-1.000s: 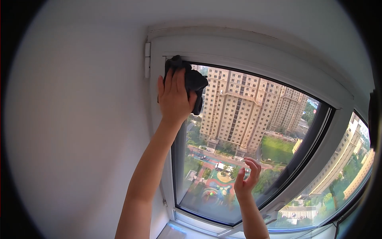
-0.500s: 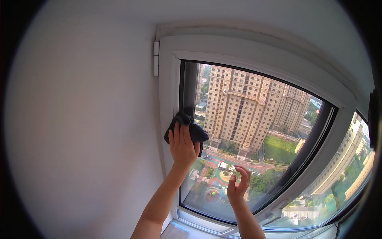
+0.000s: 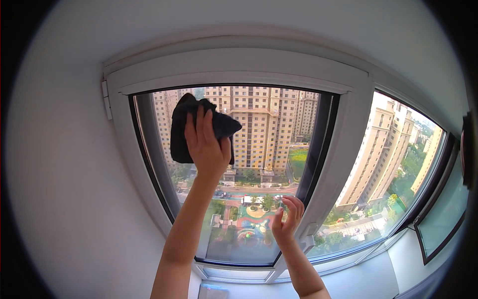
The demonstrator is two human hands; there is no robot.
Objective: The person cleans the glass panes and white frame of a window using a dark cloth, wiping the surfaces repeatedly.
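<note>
A bunched black cloth point(image 3: 180, 137) lies against the upper left part of the window pane point(image 3: 259, 174). Spread over it, my left hand point(image 3: 205, 149) presses it to the glass, one dark corner sticking out to the right. Lower down, near the pane's right side, my right hand point(image 3: 289, 219) is raised with nothing in it. Its fingers are loosely bent and the thumb stands apart from them. Around the pane runs a black seal and a broad white window frame point(image 3: 224, 62).
White hinges point(image 3: 106, 99) sit at the frame's left edge beside a plain wall point(image 3: 64, 174). A handle point(image 3: 308, 238) sticks out near my right hand. To the right are a second window point(image 3: 368, 174) and a dark-framed glass panel point(image 3: 443, 219). A pale sill point(image 3: 353, 276) runs below.
My left hand has moved the cloth off the left side of the frame, up and rightward onto the glass. The view has turned, showing more of the right side. My right hand stays raised.
</note>
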